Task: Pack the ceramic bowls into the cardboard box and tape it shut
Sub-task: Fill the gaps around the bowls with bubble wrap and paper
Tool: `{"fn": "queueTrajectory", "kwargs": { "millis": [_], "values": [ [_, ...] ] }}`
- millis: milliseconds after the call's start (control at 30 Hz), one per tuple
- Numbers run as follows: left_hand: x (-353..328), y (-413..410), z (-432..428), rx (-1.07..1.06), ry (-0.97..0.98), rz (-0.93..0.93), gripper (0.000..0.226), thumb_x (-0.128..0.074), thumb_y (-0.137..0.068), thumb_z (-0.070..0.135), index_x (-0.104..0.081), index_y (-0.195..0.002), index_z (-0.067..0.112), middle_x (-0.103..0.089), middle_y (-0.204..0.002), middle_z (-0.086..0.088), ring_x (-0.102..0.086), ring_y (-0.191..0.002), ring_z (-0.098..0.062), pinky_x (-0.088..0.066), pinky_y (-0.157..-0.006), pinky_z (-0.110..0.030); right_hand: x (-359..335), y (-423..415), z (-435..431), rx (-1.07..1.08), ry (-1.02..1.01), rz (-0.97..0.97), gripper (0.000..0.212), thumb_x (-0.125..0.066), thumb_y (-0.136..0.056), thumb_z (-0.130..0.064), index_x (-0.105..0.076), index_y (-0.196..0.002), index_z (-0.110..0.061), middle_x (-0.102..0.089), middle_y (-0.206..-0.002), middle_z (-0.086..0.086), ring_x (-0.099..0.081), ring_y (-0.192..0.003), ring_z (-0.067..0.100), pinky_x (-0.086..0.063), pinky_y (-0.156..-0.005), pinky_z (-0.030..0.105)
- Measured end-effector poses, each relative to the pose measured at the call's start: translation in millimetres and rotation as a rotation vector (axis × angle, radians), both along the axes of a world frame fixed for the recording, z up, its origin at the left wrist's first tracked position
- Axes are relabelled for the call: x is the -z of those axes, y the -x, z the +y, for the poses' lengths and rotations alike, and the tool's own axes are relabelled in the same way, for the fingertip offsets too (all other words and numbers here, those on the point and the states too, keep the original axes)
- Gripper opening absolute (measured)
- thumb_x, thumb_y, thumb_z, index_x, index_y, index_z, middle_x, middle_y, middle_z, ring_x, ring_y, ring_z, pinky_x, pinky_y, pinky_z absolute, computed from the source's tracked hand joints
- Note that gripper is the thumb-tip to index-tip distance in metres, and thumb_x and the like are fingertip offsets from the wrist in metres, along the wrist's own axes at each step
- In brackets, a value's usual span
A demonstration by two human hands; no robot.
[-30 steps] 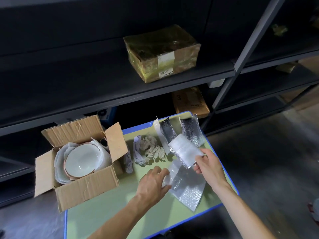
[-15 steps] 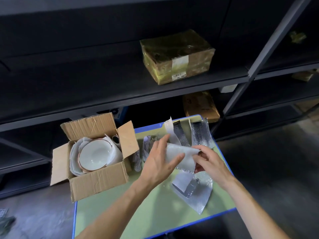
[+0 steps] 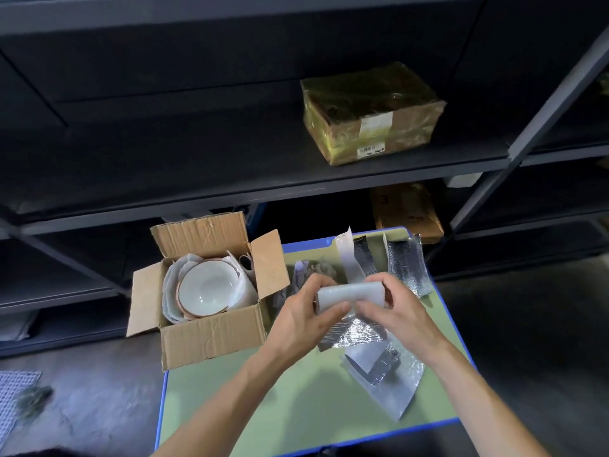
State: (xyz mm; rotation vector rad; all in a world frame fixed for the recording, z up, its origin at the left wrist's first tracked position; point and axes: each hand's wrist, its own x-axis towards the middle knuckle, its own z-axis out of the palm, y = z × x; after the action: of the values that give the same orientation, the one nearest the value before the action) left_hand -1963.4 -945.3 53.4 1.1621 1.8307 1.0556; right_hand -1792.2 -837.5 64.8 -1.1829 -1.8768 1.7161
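Observation:
An open cardboard box [image 3: 211,338] stands at the left edge of the green table [image 3: 296,407], its flaps spread out. Inside it lies a white ceramic bowl [image 3: 207,288] with a brown rim, nested in white foam wrap. To the right of the box, above the table, my left hand [image 3: 303,321] and my right hand [image 3: 398,311] both grip a folded white foam sheet [image 3: 349,291], one hand at each end. A silver bubble-wrap piece [image 3: 352,331] hangs under the sheet.
More silver bubble-wrap sheets lie on the table at the front right [image 3: 385,377] and at the back right [image 3: 408,265], with crumpled paper [image 3: 316,268] behind my hands. Dark metal shelving [image 3: 263,179] stands close behind, holding a taped package [image 3: 372,113].
My left hand has left the table and joined my right hand on the foam sheet, which is now folded into a roll. The view has shifted to the left.

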Motion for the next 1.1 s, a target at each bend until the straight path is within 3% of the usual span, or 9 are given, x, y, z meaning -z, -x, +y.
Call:
{"fn": "queueTrajectory", "kwargs": {
  "millis": [133, 233, 400, 467, 567, 733, 833, 900, 1100],
  "values": [
    [-9.5, 13.3, -12.7, -0.013, -0.032, -0.084, 0.027, -0.071, -0.089, 0.026, -0.056, -0.11, 0.035, -0.067, -0.09, 0.006, -0.062, -0.077, -0.015, -0.052, -0.072, -0.035, -4.8, 14.5, 0.2, -0.088, -0.033, 0.019, 0.017, -0.077, -0.086, -0.026, -0.066, -0.099, -0.026, -0.068, -0.08, -0.003, -0.063, -0.074, 0.014, -0.048, -0.071, 0.033],
    [-22.3, 25.5, -21.8, -0.059, -0.064, -0.209, 0.029, -0.064, -0.089, 0.005, -0.062, -0.107, 0.028, -0.061, -0.075, -0.002, -0.053, -0.061, -0.018, -0.046, -0.055, -0.032, -13.7, 29.6, -2.8, -0.151, -0.05, 0.051, 0.019, -0.077, -0.085, -0.016, -0.067, -0.098, -0.025, -0.065, -0.075, -0.005, -0.059, -0.068, 0.011, -0.046, -0.067, 0.029],
    [-39.6, 54.1, -33.9, -0.101, -0.115, -0.352, 0.047, -0.047, -0.083, -0.021, -0.071, -0.101, 0.015, -0.052, -0.078, -0.031, -0.038, -0.06, -0.021, -0.029, -0.05, -0.026, -32.7, 61.3, -13.9, -0.225, -0.017, 0.153, 0.033, -0.064, -0.091, 0.003, -0.072, -0.104, -0.027, -0.071, -0.092, -0.002, -0.055, -0.071, 0.019, -0.045, -0.067, 0.037],
    [-44.0, 66.6, -39.2, -0.142, -0.12, -0.341, 0.048, -0.045, -0.081, -0.024, -0.072, -0.099, 0.01, -0.061, -0.081, -0.021, -0.042, -0.062, -0.019, -0.032, -0.052, -0.026, -36.8, 73.2, -18.3, -0.265, 0.003, 0.171, 0.035, -0.062, -0.092, 0.004, -0.072, -0.107, -0.026, -0.069, -0.097, 0.009, -0.054, -0.073, 0.021, -0.044, -0.067, 0.04],
    [-49.3, 82.8, -51.4, -0.182, -0.116, -0.318, 0.046, -0.044, -0.081, -0.023, -0.074, -0.098, 0.008, -0.07, -0.083, 0.003, -0.057, -0.069, -0.01, -0.045, -0.061, -0.021, -41.5, 88.1, -25.9, -0.363, 0.083, 0.176, 0.032, -0.069, -0.088, -0.011, -0.068, -0.117, -0.026, -0.063, -0.101, 0.022, -0.057, -0.077, 0.021, -0.045, -0.071, 0.037],
    [-47.2, 105.9, -69.8, -0.227, -0.094, -0.319, 0.05, -0.045, -0.083, -0.019, -0.074, -0.105, 0.015, -0.073, -0.094, 0.006, -0.064, -0.083, -0.007, -0.051, -0.072, -0.02, -45.5, 118.6, -47.0, -0.372, -0.033, 0.087, 0.026, -0.064, -0.087, -0.04, -0.068, -0.112, -0.034, -0.068, -0.108, -0.008, -0.058, -0.078, 0.019, -0.045, -0.069, 0.03],
    [-40.7, 120.9, -81.4, -0.186, -0.078, -0.402, 0.05, -0.054, -0.086, -0.01, -0.065, -0.122, 0.023, -0.067, -0.113, -0.001, -0.064, -0.093, -0.01, -0.057, -0.079, -0.029, -42.1, 136.0, -55.7, -0.293, -0.084, 0.061, 0.022, -0.069, -0.084, -0.037, -0.07, -0.106, -0.035, -0.068, -0.106, -0.011, -0.061, -0.088, 0.035, -0.053, -0.074, 0.047],
    [-35.8, 131.1, -88.9, -0.131, -0.05, -0.488, 0.046, -0.067, -0.084, 0.005, -0.06, -0.125, 0.026, -0.064, -0.117, -0.003, -0.066, -0.095, -0.014, -0.058, -0.082, -0.036, -38.9, 144.5, -59.9, -0.269, -0.119, 0.044, 0.023, -0.073, -0.084, -0.031, -0.068, -0.106, -0.037, -0.067, -0.108, -0.015, -0.065, -0.091, 0.027, -0.056, -0.082, 0.052],
    [-28.7, 154.4, -87.5, -0.182, -0.091, -0.438, 0.024, -0.069, -0.093, 0.011, -0.06, -0.116, 0.011, -0.065, -0.102, -0.007, -0.065, -0.083, -0.017, -0.059, -0.077, -0.043, -29.2, 164.5, -75.2, -0.193, -0.226, -0.05, 0.038, -0.077, -0.082, -0.01, -0.061, -0.106, -0.034, -0.065, -0.099, -0.021, -0.062, -0.084, 0.004, -0.046, -0.071, 0.023]
  ]
}}
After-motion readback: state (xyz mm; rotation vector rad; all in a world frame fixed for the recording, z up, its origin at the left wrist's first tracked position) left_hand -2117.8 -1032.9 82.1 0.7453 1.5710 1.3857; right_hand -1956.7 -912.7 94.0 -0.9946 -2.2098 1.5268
